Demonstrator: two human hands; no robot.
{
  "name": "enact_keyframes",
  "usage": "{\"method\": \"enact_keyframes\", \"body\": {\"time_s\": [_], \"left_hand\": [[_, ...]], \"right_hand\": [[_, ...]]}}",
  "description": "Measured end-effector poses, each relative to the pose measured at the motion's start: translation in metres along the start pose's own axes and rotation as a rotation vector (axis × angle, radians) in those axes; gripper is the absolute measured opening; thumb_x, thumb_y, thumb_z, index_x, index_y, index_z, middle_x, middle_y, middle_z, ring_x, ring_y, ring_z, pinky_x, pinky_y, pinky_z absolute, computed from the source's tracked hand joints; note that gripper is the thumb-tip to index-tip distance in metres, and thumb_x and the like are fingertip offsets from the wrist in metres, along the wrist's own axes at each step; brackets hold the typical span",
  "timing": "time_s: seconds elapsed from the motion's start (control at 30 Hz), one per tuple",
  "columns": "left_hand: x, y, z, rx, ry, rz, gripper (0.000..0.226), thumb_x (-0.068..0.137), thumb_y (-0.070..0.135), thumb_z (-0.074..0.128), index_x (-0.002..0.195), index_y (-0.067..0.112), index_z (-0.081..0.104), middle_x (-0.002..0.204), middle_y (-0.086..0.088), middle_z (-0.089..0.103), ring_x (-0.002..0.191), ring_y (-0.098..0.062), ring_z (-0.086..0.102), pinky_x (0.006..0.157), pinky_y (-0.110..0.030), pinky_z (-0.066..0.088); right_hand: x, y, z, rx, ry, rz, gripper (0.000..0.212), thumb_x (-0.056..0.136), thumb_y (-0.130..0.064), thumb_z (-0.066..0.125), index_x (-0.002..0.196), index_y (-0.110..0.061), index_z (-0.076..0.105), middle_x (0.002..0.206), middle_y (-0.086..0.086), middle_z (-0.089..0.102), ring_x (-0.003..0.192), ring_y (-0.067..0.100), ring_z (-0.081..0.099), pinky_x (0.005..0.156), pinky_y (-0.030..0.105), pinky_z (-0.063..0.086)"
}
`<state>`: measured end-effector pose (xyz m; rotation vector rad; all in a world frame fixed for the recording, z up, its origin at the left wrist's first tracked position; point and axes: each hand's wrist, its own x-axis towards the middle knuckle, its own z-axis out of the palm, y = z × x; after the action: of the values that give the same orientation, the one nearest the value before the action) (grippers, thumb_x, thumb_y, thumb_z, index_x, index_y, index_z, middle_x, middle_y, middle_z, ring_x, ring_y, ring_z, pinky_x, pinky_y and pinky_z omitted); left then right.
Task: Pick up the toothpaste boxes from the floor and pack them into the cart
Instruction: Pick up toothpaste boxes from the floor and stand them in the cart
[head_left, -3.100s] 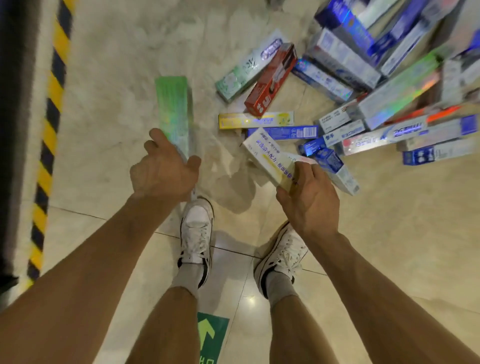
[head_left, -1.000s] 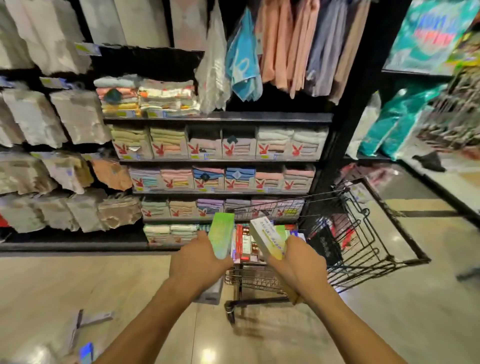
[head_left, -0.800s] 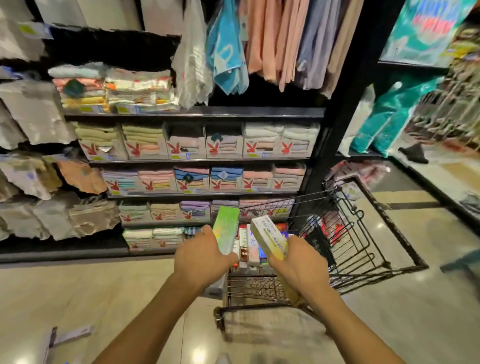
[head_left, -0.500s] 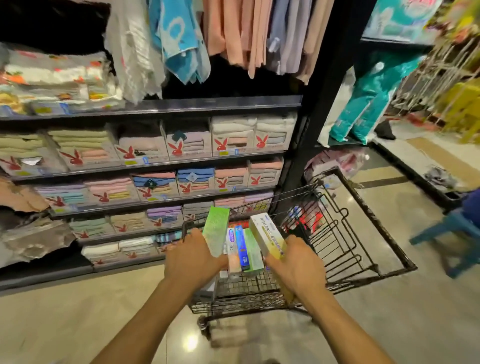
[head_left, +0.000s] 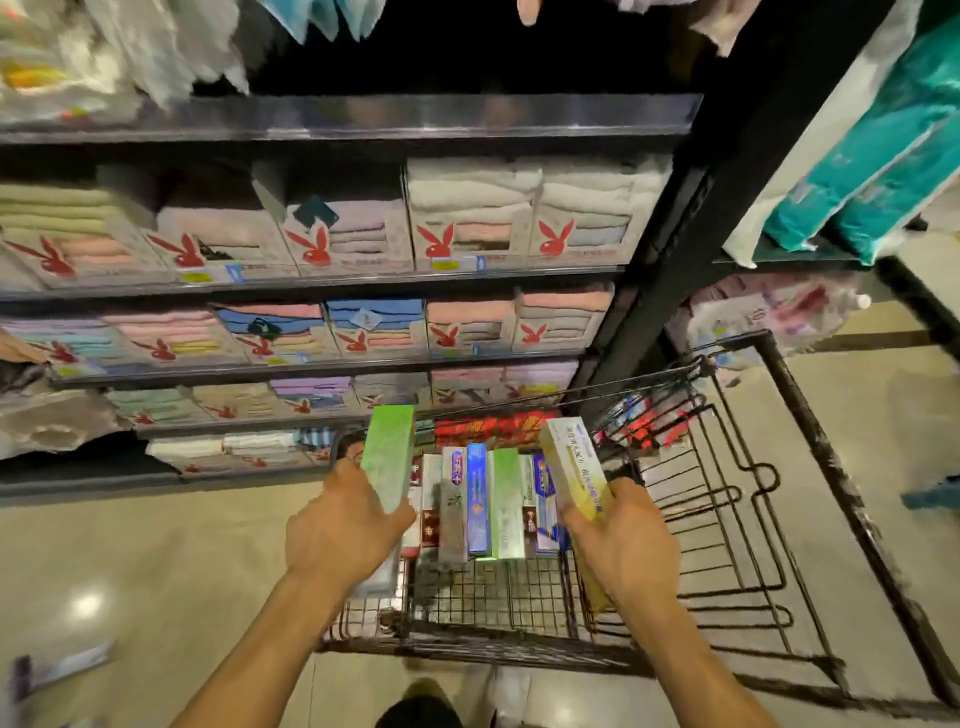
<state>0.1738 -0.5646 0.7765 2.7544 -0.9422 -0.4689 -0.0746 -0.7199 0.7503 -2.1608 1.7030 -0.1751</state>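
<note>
The black wire cart (head_left: 493, 647) in front of me is open on top. A row of coloured toothpaste boxes (head_left: 478, 499) packed side by side blocks its far end; the wire-mesh floor (head_left: 493, 592) nearer me lies bare. Just beyond the cart stands a dark shelf rack of boxed towels (head_left: 337, 366), closing that side.

Looks like a shop aisle: price-tagged shelves (head_left: 332, 280) of boxed towels (head_left: 467, 218) right behind a wire shopping cart (head_left: 727, 519).
</note>
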Motion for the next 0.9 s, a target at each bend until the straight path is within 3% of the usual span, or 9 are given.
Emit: {"method": "enact_keyframes", "body": {"time_s": [0.13,0.23,0.33,0.5,0.6,0.73,0.9], "left_hand": [[0.034,-0.003,0.063,-0.007,-0.025,-0.062,0.056,0.081,0.070,0.056,0.095,0.025,0.028,0.086,0.007,0.052,0.066,-0.020,0.051,0.062,-0.032,0.041],[0.063,-0.013,0.126,0.017,-0.045,-0.119,0.058,0.081,0.072,0.055,0.101,0.025,0.026,0.083,0.007,0.052,0.061,-0.019,0.052,0.057,-0.031,0.039],[0.087,-0.030,0.188,0.020,-0.045,-0.118,0.063,0.080,0.075,0.054,0.103,0.024,0.026,0.089,0.005,0.052,0.074,-0.029,0.065,0.057,-0.034,0.038],[0.121,-0.058,0.271,0.047,-0.097,-0.156,0.074,0.082,0.077,0.047,0.121,0.015,0.032,0.105,-0.006,0.061,0.082,-0.032,0.065,0.063,-0.036,0.043],[0.135,-0.066,0.303,0.035,-0.108,-0.181,0.072,0.081,0.074,0.055,0.118,0.016,0.031,0.103,-0.006,0.061,0.074,-0.031,0.062,0.064,-0.037,0.046],[0.150,-0.067,0.329,0.057,-0.139,-0.194,0.074,0.079,0.065,0.066,0.120,0.015,0.030,0.103,-0.006,0.059,0.078,-0.033,0.066,0.062,-0.036,0.045],[0.148,-0.064,0.343,0.015,-0.143,-0.209,0.068,0.079,0.064,0.067,0.117,0.021,0.031,0.102,-0.002,0.057,0.077,-0.032,0.065,0.061,-0.033,0.041]], "right_hand": [[0.046,0.024,0.059,0.035,-0.020,0.049,0.055,0.081,-0.083,0.046,0.087,-0.028,0.043,0.086,-0.006,0.055,0.077,0.022,0.058,0.062,0.038,0.053],[0.077,0.042,0.121,0.074,-0.055,0.115,0.056,0.080,-0.081,0.052,0.082,-0.025,0.046,0.085,-0.005,0.056,0.080,0.024,0.059,0.065,0.038,0.050],[0.094,0.065,0.186,0.063,-0.074,0.134,0.053,0.079,-0.079,0.057,0.082,-0.028,0.045,0.085,-0.006,0.053,0.081,0.023,0.058,0.068,0.042,0.053],[0.110,0.098,0.274,0.059,-0.102,0.154,0.060,0.076,-0.085,0.053,0.090,-0.027,0.049,0.088,-0.005,0.056,0.079,0.025,0.060,0.068,0.042,0.054],[0.116,0.109,0.310,0.093,-0.105,0.172,0.053,0.079,-0.078,0.057,0.086,-0.026,0.048,0.083,-0.004,0.057,0.078,0.027,0.060,0.067,0.043,0.053],[0.133,0.112,0.342,0.109,-0.076,0.165,0.054,0.083,-0.073,0.060,0.071,-0.022,0.050,0.067,-0.004,0.057,0.063,0.021,0.057,0.055,0.040,0.051],[0.149,0.108,0.365,0.097,-0.066,0.214,0.055,0.080,-0.079,0.056,0.081,-0.024,0.048,0.078,0.000,0.057,0.073,0.029,0.056,0.063,0.043,0.053]]}}
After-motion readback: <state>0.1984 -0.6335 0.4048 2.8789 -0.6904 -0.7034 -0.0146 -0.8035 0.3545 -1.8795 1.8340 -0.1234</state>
